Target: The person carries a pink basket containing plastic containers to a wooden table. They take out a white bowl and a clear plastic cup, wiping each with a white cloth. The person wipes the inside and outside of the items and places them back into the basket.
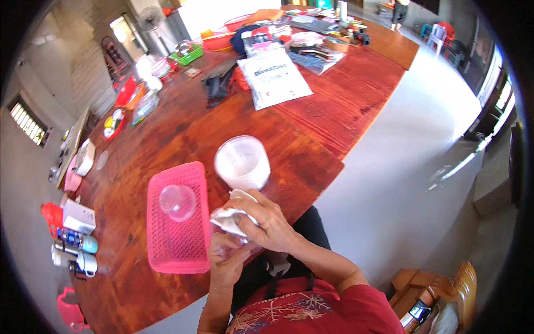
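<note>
My right hand [266,221] is closed on a crumpled white cloth [229,220], just past the table's near edge. Below it, my left hand [227,261] curls around a clear, shiny object that the fingers mostly cover; its kind is hard to make out. The cloth is close against that object. Left of my hands, a pink perforated plastic basket [178,253] lies on the table, and a clear plastic cup [177,202] rests in it. Beyond my right hand stands a translucent round tub [242,161] with something whitish low inside.
The reddish wooden table [122,222] carries a white printed bag [276,78], a black bag [219,86] and a cluttered heap farther off. Mugs, bottles and a white box [79,217] line its left edge. A wooden chair [464,289] stands behind at right; a person [399,14] is far off.
</note>
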`<state>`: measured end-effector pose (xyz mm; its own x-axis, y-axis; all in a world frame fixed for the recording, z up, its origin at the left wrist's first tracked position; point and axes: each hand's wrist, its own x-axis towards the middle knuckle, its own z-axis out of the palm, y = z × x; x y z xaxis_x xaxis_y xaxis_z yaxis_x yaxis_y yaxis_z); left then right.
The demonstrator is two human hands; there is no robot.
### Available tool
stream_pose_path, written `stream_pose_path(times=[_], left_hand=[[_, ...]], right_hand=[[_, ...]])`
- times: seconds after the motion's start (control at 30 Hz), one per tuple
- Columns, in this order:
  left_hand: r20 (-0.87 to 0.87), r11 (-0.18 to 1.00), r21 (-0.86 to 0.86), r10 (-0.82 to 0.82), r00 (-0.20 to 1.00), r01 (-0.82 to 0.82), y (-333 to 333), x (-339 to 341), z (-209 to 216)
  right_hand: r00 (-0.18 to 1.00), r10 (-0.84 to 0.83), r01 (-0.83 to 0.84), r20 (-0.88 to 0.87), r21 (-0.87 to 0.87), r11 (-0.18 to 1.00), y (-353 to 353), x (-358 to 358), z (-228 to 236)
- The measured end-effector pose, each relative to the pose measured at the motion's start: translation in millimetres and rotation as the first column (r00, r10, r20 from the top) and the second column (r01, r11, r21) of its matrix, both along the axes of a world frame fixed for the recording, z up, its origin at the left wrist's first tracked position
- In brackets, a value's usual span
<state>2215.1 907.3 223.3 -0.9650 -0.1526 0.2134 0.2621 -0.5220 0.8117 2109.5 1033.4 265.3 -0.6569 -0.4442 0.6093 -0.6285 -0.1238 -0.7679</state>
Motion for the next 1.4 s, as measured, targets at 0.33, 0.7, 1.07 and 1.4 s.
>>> stream_pose_path(times=[0.33,0.7,1.07,1.4], left_hand=[[-0.016,0.987,0.037,0.16,0.987,-0.159,-1.7,-20.5,8.2],[0.097,0.996,-0.083,0.023,0.995,-0.015,5.5,-2.4,1.4],[-0.128,0.758,0.438,-0.479,0.868,0.483,-15.6,-6.4,18.4],[0.184,0.976,0.217,-0.013,0.983,-0.028,1.9,-3.5,34.6]], right_hand=[[0.832,0.129,0.096,0.539,-0.37,0.924,-9.0,46.9,-40.9],[0.884,-0.209,0.256,-0.419,0.06,0.965,6.1,14.5,16.2],[0.37,0.649,-0.016,0.665,-0.693,0.72,25.9,3.6,-46.6],[0.927,-0.365,0.376,0.089,-0.235,0.896,22.2,15.8,-10.8]])
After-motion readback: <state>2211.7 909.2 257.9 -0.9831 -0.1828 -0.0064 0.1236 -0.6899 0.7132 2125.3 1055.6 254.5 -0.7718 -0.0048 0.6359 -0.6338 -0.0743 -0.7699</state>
